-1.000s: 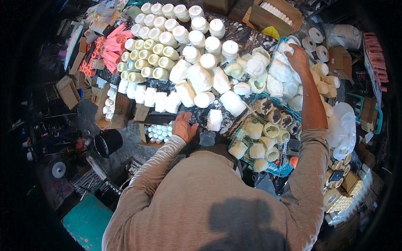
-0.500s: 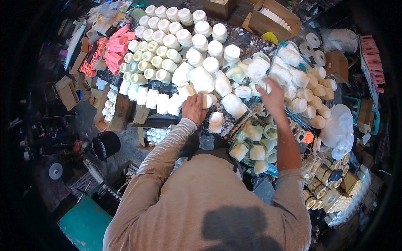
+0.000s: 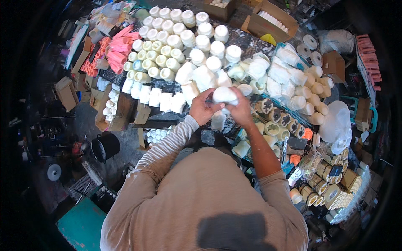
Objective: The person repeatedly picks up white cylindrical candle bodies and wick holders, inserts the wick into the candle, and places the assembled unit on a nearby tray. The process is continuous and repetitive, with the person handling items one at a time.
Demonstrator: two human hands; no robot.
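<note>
Between my two hands is a rounded white candle (image 3: 225,96), held just above the near edge of the worktable. The fingers of my left hand (image 3: 202,112) curl round its left side with the thumb at its lower edge. My right hand (image 3: 239,109) grips it from the right. A small pale block (image 3: 217,120) lies on the table right below them. Behind my hands is a heap of white wrapped bundles (image 3: 204,77). A row of white blocks (image 3: 166,101) stretches to the left.
Rows of white candles (image 3: 202,42) fill the table's far side. Pink pieces (image 3: 120,49) lie at the far left. On the right are cream cups (image 3: 313,94), hollow moulds (image 3: 271,129) and a plastic bag (image 3: 338,121). Below left stand a black bucket (image 3: 105,147) and open cartons (image 3: 67,94).
My right hand has come left and down from above the bundles to join the left. My left hand has shifted slightly right, and the candle is now lifted and held between both.
</note>
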